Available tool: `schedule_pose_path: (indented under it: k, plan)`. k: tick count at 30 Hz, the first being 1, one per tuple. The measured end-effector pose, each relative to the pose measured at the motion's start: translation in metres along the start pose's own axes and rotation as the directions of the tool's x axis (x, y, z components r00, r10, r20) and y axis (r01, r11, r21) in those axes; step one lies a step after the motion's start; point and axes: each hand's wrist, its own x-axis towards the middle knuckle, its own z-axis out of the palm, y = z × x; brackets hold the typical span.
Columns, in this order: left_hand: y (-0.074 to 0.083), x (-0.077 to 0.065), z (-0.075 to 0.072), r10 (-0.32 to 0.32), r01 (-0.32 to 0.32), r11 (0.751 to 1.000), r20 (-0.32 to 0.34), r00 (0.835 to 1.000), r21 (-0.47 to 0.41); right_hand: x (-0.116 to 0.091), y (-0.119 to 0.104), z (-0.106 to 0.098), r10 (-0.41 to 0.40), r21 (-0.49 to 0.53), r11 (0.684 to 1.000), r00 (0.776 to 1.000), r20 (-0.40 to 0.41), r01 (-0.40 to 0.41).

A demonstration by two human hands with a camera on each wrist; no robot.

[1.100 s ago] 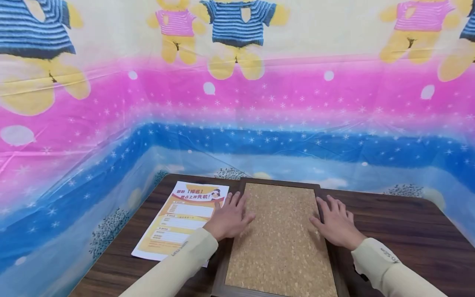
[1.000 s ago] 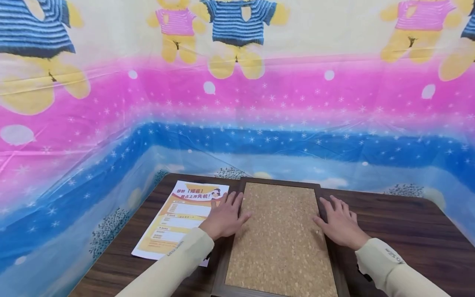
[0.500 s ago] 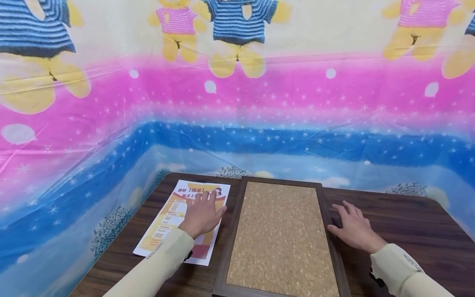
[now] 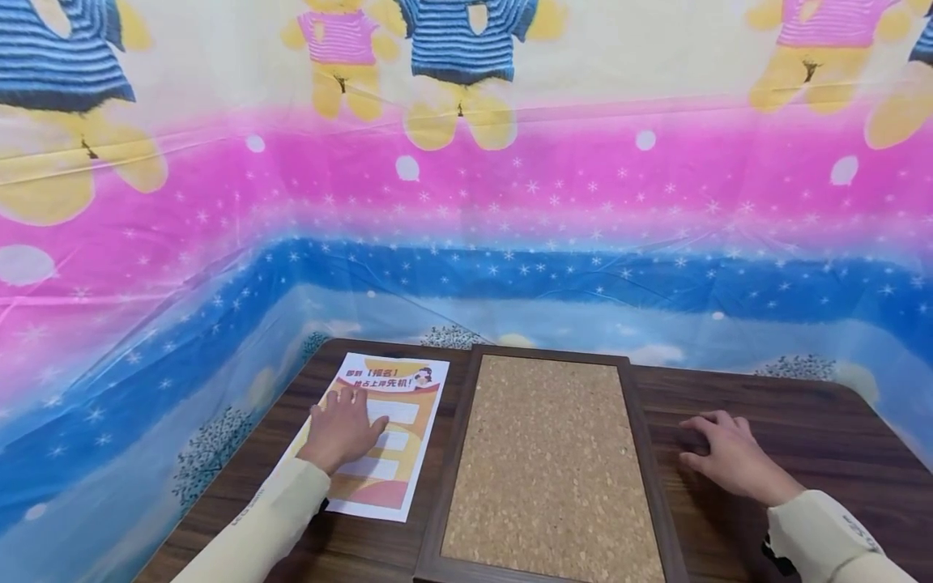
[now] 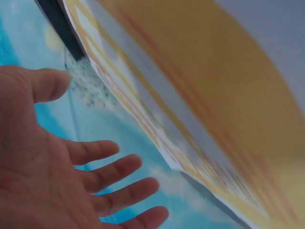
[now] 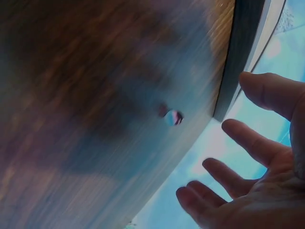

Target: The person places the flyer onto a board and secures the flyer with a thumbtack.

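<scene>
My left hand (image 4: pixel 341 431) hovers over a printed paper flyer (image 4: pixel 385 492) with orange and yellow blocks. Its fingers are spread and relaxed, and in the left wrist view there is a gap between them and the flyer (image 5: pixel 214 90). The flyer lies flat left of a framed cork board (image 4: pixel 554 470). To the board's right, my right hand (image 4: pixel 738 460) is held above the dark wood table with its fingers loosely bent around nothing. A small, shiny round thing (image 6: pixel 173 117) shows on the tabletop ahead of its fingertips in the right wrist view.
The dark brown wood-grain table (image 4: pixel 816 421) has rounded far corners. A printed cloth curtain (image 4: pixel 554 275) in blue, pink and cream hangs close behind and along the left side. The board's dark frame (image 4: pixel 647 453) runs lengthwise between the two hands.
Both hands have moved apart from the sides of the cork board: the left one leftward over the flyer, the right one rightward over the table. Board and flyer stay in place.
</scene>
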Motion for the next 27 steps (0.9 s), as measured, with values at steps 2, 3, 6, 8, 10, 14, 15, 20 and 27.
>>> schedule_pose_path:
  k: [2,3,6,8,10,14,15,20,27]
  plan:
    - [-0.011,-0.001,-0.004,-0.028,0.028,1.0,0.014,1.0,-0.002,-0.001,0.004,-0.001,-0.004,0.0,1.0,1.0,0.002,0.004]
    - [-0.017,-0.002,-0.006,-0.036,0.037,0.999,0.021,0.999,-0.009,-0.002,0.006,-0.001,-0.002,0.002,1.0,1.0,0.002,0.002]
    - [-0.034,-0.003,-0.013,-0.061,0.063,0.998,0.045,0.997,-0.031,-0.004,0.012,-0.002,0.009,0.003,1.0,1.0,0.004,-0.009]
    - [-0.043,-0.004,-0.018,-0.063,0.065,0.997,0.053,0.997,-0.049,-0.005,0.015,-0.003,0.023,0.011,1.0,1.0,0.01,-0.023]
    - [-0.052,-0.005,-0.022,-0.062,0.066,0.996,0.064,0.996,-0.067,-0.006,0.017,-0.003,0.04,0.019,0.999,0.999,0.026,-0.04]
    - [-0.062,-0.008,-0.03,-0.071,0.081,0.992,0.098,0.993,-0.096,-0.008,0.02,-0.004,0.067,0.052,0.996,0.997,0.043,-0.069]
    - [-0.063,-0.009,-0.032,-0.076,0.088,0.991,0.116,0.99,-0.1,-0.009,0.022,-0.004,0.069,0.058,0.996,0.997,0.044,-0.072]
    - [-0.069,-0.013,-0.034,-0.093,0.116,0.988,0.213,0.973,-0.097,-0.011,0.029,-0.003,0.082,0.075,0.993,0.995,0.059,-0.086]
    - [-0.077,-0.015,-0.026,-0.122,0.154,0.984,0.285,0.951,-0.091,-0.012,0.031,0.0,0.11,0.105,0.987,0.989,0.102,-0.121]
